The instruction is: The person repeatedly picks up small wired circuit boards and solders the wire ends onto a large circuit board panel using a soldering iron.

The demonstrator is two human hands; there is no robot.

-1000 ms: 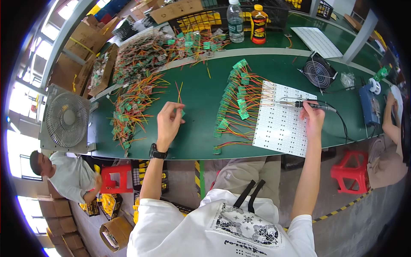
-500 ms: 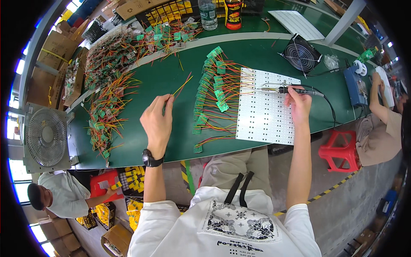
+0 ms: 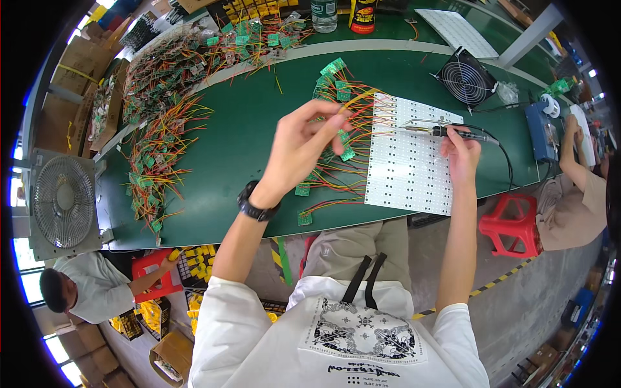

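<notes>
While the left hand [image 3: 304, 143] pinches yellow wires [image 3: 359, 97] near the white panel [image 3: 406, 176], blocking part of the green circuit boards [image 3: 334, 68], the right hand [image 3: 462, 155] grips a soldering iron [image 3: 439, 131] over it. Beyond stands a black fan [image 3: 465, 83]; a wired-board heap [image 3: 155, 158] occupies the worktop [image 3: 239, 129] at left.

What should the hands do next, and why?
Perhaps the right hand should ease the soldering iron toward the yellow wires: the left hand holds them up near the white perforated-looking board's far left corner, while the iron's tip points left, apart from them.
</notes>
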